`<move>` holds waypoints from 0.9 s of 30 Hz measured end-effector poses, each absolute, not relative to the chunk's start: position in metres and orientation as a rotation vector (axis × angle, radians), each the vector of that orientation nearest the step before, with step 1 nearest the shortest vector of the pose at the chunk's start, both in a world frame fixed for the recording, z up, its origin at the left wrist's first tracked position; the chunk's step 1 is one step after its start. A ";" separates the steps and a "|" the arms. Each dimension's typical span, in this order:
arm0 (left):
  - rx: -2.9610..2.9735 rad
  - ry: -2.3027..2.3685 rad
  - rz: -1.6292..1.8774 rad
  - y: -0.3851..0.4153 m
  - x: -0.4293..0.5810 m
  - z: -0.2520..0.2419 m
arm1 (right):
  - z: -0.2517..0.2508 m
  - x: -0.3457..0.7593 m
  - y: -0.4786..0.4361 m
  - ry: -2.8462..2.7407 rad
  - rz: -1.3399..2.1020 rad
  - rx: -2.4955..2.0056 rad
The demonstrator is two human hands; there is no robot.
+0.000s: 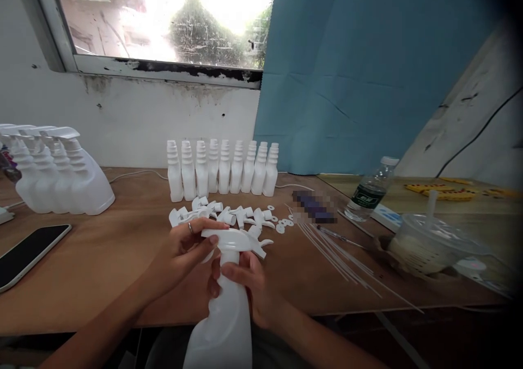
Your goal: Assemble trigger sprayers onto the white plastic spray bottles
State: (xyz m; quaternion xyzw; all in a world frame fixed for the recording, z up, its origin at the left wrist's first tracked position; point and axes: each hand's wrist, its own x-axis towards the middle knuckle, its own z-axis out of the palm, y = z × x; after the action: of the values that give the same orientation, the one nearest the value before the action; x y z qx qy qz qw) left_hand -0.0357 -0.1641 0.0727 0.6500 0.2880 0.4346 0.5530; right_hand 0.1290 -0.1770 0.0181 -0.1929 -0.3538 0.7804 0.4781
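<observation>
A white spray bottle (229, 317) stands upright, slightly tilted, at the table's front edge in front of me. On its neck sits a white trigger sprayer head (235, 241), its trigger and nozzle pointing right. My left hand (190, 249) grips the rear of that sprayer head between thumb and fingers. My right hand (253, 282) is wrapped round the bottle's neck just under the head. Behind the hands lies a pile of loose white trigger sprayer heads (241, 215). Several small white washers (280, 228) and thin white tubes (333, 252) lie to the right.
Several open white bottles (224, 167) stand in a row by the wall. Bottles with sprayer heads (77, 175) stand at left, near a phone (30, 254). At right are a water bottle (371, 192), a screwdriver (339, 235) and a plastic cup with a straw (429, 243).
</observation>
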 end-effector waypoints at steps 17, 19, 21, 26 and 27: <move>1.487 0.582 0.997 -0.169 -0.035 0.070 | 0.021 0.129 -0.176 -0.959 1.927 -0.366; 1.475 0.582 0.979 -0.168 -0.035 0.070 | 0.022 0.128 -0.177 -0.962 1.922 -0.397; 1.474 0.580 0.957 -0.167 -0.035 0.069 | 0.021 0.128 -0.178 -0.975 1.875 -0.448; 1.523 0.590 1.019 -0.166 -0.036 0.070 | 0.015 0.131 -0.179 -0.878 1.942 -0.372; 1.518 0.597 1.024 -0.167 -0.036 0.070 | 0.015 0.130 -0.180 -0.861 1.937 -0.390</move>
State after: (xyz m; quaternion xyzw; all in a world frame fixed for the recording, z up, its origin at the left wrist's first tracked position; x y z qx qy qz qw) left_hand -0.0362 -0.1665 0.0696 0.6472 0.2545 0.4363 0.5710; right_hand 0.1304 -0.1795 0.0145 -0.1596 -0.3520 0.7915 0.4735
